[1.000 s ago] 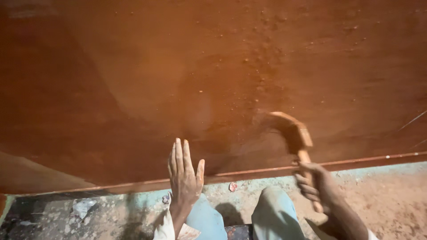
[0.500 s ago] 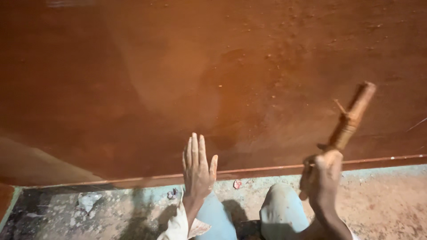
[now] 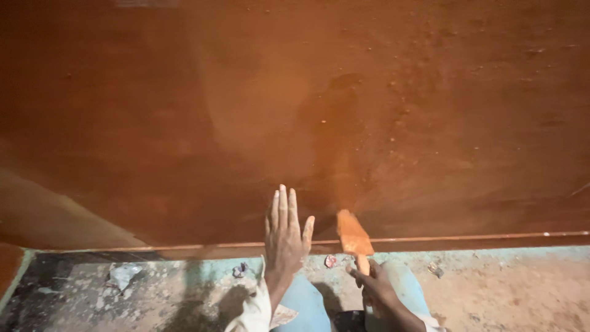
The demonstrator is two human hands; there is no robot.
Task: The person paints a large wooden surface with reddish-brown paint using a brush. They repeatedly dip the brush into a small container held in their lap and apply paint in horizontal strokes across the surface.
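Left hand: the left hand (image 3: 286,237) lies flat, fingers spread, pressed on the lower edge of the board (image 3: 295,110), at lower centre of the frame.
Right hand: the right hand (image 3: 375,289) is closed around the handle of the brush (image 3: 354,237).
Brush: orange-stained, bristles up, touching the board's bottom edge, just right of the left hand.
Floor: the floor (image 3: 504,295) along the bottom is dusty, with scraps.

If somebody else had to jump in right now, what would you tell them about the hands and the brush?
Left hand: open, fingers spread, palm flat on the lower part of the big brown board.
Right hand: gripping the handle of a paintbrush, its bristles orange and wet, at the board's bottom edge.
Done: the board looks coated reddish-brown, with a wetter streak above the brush.
Left: the bottom edge strip by the brush; I can't tell how evenly the rest is covered.
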